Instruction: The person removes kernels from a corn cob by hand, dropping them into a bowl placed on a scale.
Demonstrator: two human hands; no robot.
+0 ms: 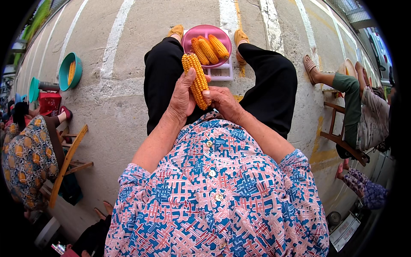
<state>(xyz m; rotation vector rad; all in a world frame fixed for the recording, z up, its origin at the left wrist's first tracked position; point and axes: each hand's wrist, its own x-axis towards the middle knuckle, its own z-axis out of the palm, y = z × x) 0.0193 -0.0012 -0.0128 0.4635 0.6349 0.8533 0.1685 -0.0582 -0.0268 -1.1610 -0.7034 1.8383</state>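
Observation:
An ear of dried yellow corn (196, 78) is held above my lap, tilted, with its rows of kernels facing up. My left hand (183, 91) wraps around its middle from the left, thumb on the kernels. At the lower end, my right hand (223, 99) grips it with the thumb pressed against the kernels. Beyond my hands, several orange-yellow corn ears (205, 49) lie in a pink plastic basin (189, 32). That basin rests on a white plastic stool (224, 75) between my feet.
On the left, a teal basin (62, 72) holds corn, near a seated person (30, 157) and a wooden chair (69, 160). Another person (350, 106) sits on the right, by a wooden chair (334, 128). White lines mark the concrete ground (167, 13).

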